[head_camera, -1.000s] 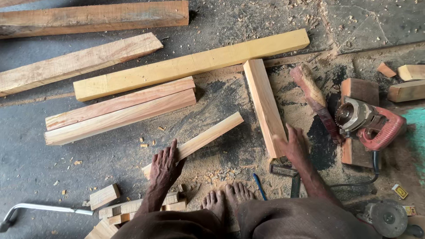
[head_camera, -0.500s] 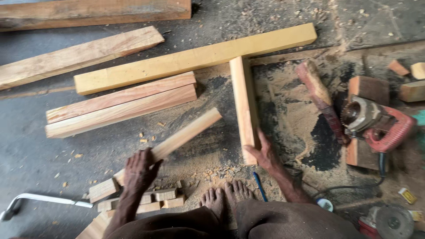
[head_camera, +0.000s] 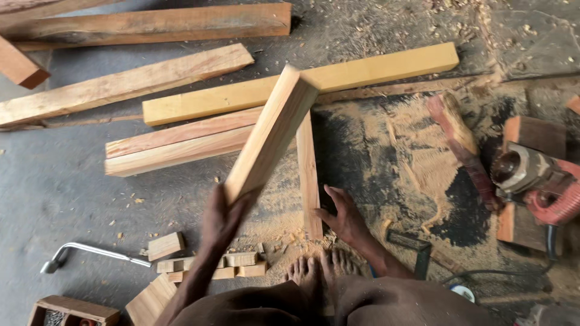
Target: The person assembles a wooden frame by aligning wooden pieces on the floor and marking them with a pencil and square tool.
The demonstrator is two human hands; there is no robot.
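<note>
Left hand gripped the lifted plank at its lower end, long axis tilting toward upper right of frame, while right hand, fingers spread open, pressed the short batten flat on the floor at centre.

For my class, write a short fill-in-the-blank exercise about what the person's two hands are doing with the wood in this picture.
1. The left hand lifts a wooden batten by its ___ end.
2. The right hand rests on an upright-running batten lying on the ___.
3. The long yellow beam lies ___ the lifted batten.
4. The red power tool sits on the person's ___ side.

Missing words: near; floor; beyond; right
</note>
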